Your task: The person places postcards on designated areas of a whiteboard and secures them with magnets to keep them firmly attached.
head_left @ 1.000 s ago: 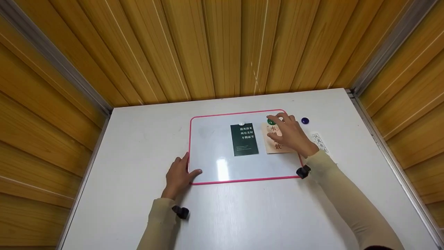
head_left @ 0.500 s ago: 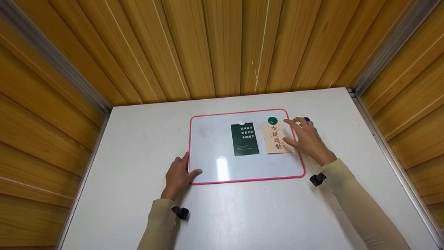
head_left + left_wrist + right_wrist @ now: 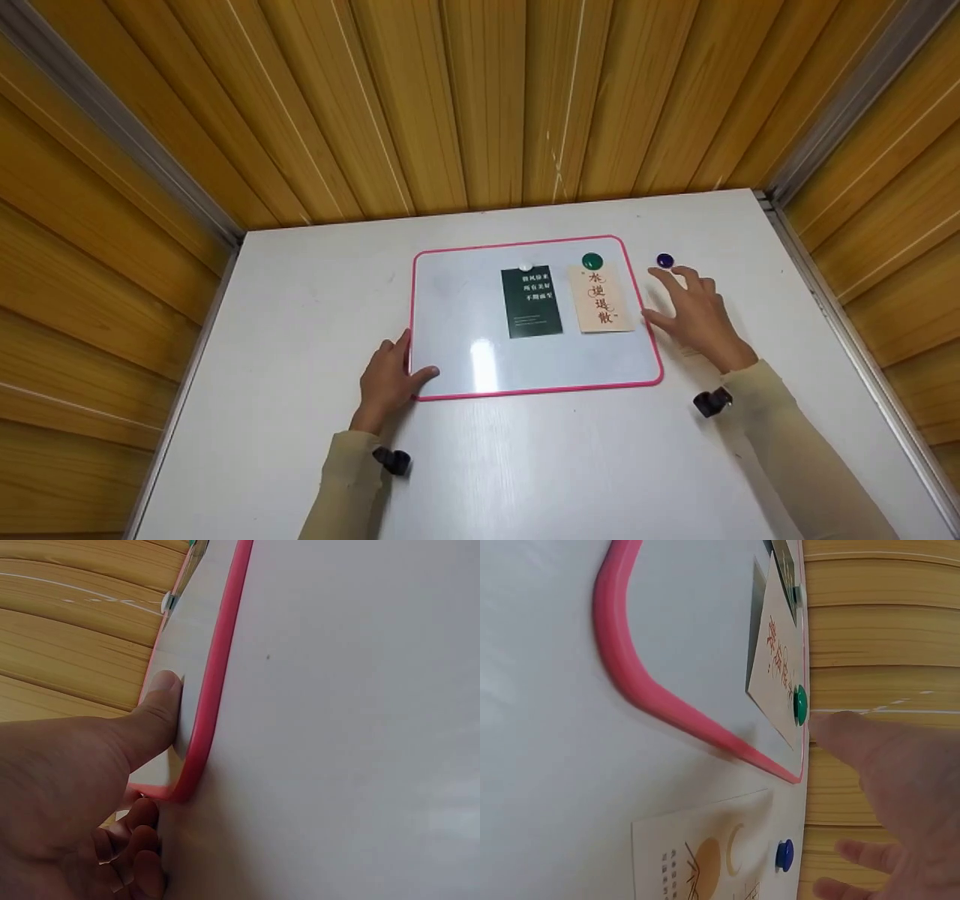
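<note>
A whiteboard with a pink frame (image 3: 457,322) lies on the table; my left hand (image 3: 386,384) grips its near left corner, thumb on top and fingers at the side. On the board, a white magnet (image 3: 525,267) sits at the top of a dark green card (image 3: 531,304), and a green magnet (image 3: 592,261) at the top of a peach card (image 3: 602,300). Right of the board, my right hand (image 3: 697,315) is spread and holds nothing, its fingertips just below a blue magnet (image 3: 665,260). A printed card (image 3: 697,851) lies beside the board in the right wrist view, mostly hidden by the hand in the head view.
The white table (image 3: 300,300) ends at wooden plank walls (image 3: 450,112) at the back and both sides. Metal rails run up the two back corners. A small black device is worn at each wrist.
My right hand has moved right, off the green magnet and peach card, past the board's right edge to the blue magnet. The left hand keeps its place on the corner.
</note>
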